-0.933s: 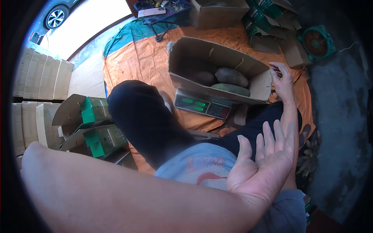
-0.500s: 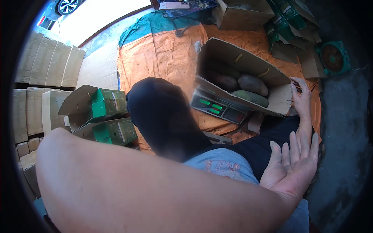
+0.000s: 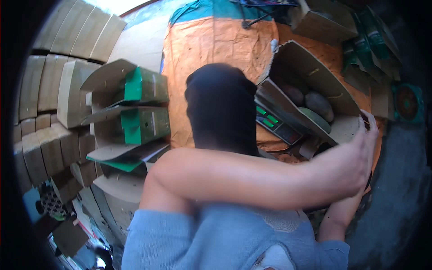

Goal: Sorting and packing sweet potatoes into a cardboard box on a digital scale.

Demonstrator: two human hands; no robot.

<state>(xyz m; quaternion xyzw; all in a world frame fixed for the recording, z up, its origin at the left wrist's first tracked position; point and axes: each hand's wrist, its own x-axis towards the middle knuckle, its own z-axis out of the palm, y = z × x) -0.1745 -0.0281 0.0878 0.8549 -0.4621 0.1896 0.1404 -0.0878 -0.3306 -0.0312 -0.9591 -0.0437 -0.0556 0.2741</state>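
Observation:
An open cardboard box (image 3: pixel 344 128) stands tilted at the right, with several large oblong green and purplish fruits (image 3: pixel 318 106) inside. Partly beneath it is a weighing scale (image 3: pixel 280 128) with a lit green display. My right hand (image 3: pixel 371 128) grips the box's right end at the edge; much of it is hidden behind my other hand. Across my body reaches my left arm, its hand (image 3: pixel 344 171) slightly blurred beside my right hand and wrist. The left fingers look stretched out, and nothing shows in them. Whether the two hands touch, I cannot tell.
Open green-and-brown cartons (image 3: pixel 146 126) stand at my left, before stacked brown boxes (image 3: pixel 45 81). An orange sheet (image 3: pixel 216 42) covers the floor under my raised knee (image 3: pixel 220 103). More cartons (image 3: pixel 324 22) stand at the back right, near a round green-rimmed object (image 3: pixel 408 102).
My left hand has swung up and forward, from palm-up beside my right forearm to next to my right hand. The view has shifted left. My right hand stays at the box's end.

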